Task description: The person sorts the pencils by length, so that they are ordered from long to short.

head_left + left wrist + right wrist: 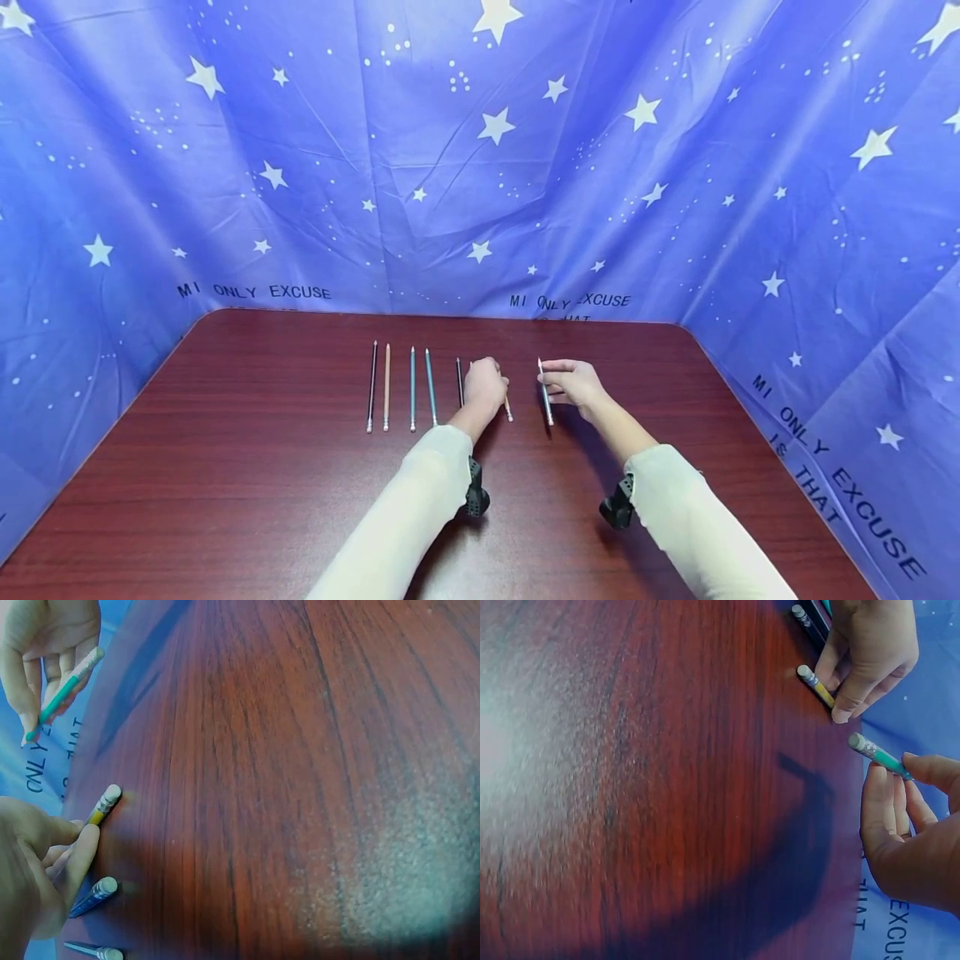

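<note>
My left hand (486, 385) is over the table, its thumb and fingers pinching a yellow pencil (95, 815) with a white eraser end. In the head view most of that pencil is hidden under the hand. To the right, my right hand (576, 386) holds a green pencil (885, 759) between thumb and fingers, raised off the table with its eraser end toward me. Beside the left hand lies a dark pencil (460, 379), partly covered by it. Farther left are two teal pencils (412, 392), an orange-tan pencil (387, 387) and a black pencil (372, 387).
The dark red wood-grain table (247, 500) has rounded far corners. A blue curtain (420, 150) with white stars and lettering hangs around its back and sides. Black wrist cameras (477, 489) sit at both sleeves. The right arm casts a shadow on the tabletop.
</note>
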